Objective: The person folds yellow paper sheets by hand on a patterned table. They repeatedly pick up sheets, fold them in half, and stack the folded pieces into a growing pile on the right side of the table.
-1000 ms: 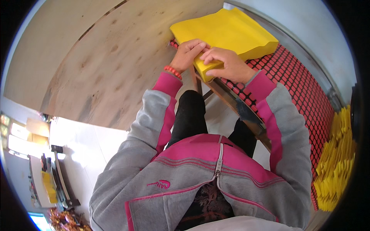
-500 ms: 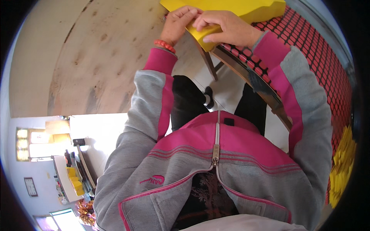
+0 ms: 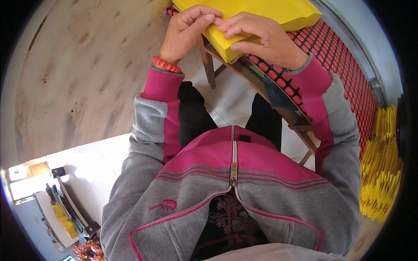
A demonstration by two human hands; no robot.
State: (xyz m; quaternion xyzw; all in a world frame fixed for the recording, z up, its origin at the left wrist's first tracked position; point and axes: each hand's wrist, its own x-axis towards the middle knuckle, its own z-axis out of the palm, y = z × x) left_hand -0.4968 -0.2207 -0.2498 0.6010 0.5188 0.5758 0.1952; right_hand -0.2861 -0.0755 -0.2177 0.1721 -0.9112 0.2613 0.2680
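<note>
The thick bright yellow foam slab (image 3: 257,17) is lying on the red perforated mesh tabletop (image 3: 348,65), its near corner jutting past the table's edge towards the person. The left hand (image 3: 185,32) is pinching that corner, thumb and fingers closed on its top edge, while the right hand (image 3: 261,39) is pressing flat over the slab just beside it, fingers curled onto the side face. The slab is looking light, soft and springy, likely to dent, so gripping broadly along the edges seems best. Right of the table, a stack of similar yellow pieces (image 3: 381,174) is standing on the floor
</note>
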